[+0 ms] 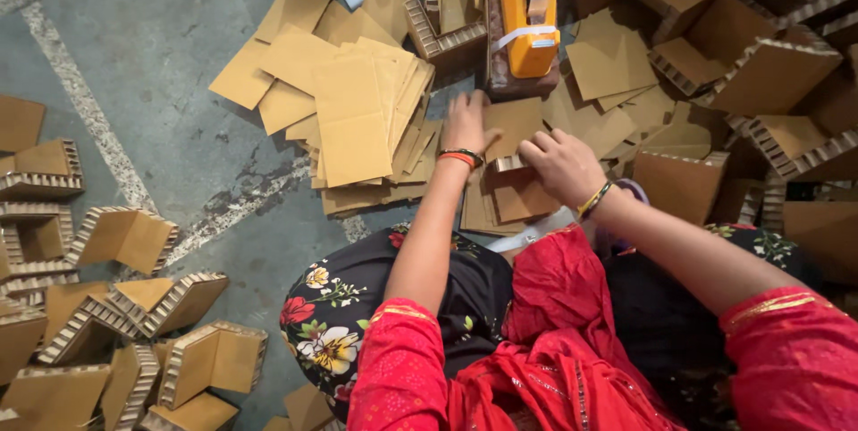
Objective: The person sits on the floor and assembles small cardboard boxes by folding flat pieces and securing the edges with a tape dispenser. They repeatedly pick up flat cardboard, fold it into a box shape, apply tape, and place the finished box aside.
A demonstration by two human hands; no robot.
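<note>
My left hand (468,123) and my right hand (563,165) both grip a small brown honeycomb cardboard piece (513,127) low over the floor in front of my knees. The left hand holds its left edge, the right hand its lower right corner. Bangles circle both wrists. Flat cardboard sheets (353,118) lie fanned out just left of the hands. More flat pieces (518,198) lie under the hands. An orange tape dispenser (529,11) with a roll of clear tape stands upright just beyond the held piece.
Folded honeycomb cardboard corner pieces (125,239) are heaped at the lower left on the grey concrete floor (161,55). Another pile of such corners (769,73) fills the upper right. My red sleeves and dark floral garment (349,315) fill the bottom.
</note>
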